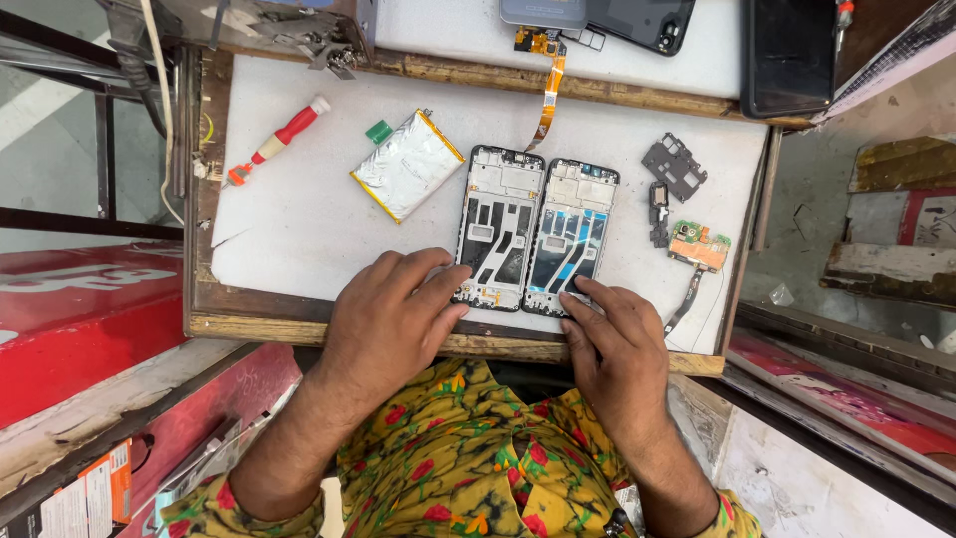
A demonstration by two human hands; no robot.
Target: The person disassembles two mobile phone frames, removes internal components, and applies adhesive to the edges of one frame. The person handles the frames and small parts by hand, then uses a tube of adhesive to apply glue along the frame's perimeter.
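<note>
Two opened phone frames lie side by side on a white work mat [299, 214]. My left hand [393, 314] rests flat at the near end of the left phone frame [498, 224], fingertips touching its lower edge. Fingers of my right hand [617, 344] touch the near end of the right phone frame [573, 234]. Neither hand holds anything. A silver battery pack [408, 164] with a yellow rim lies left of the frames.
A red-handled screwdriver [279, 139] lies at the mat's left. A black shield plate [674, 164], a small dark part [658, 212] and a circuit board [699, 244] with a flex cable lie right. Dark phones [787, 55] sit at the far edge, with an orange ribbon cable [548, 95].
</note>
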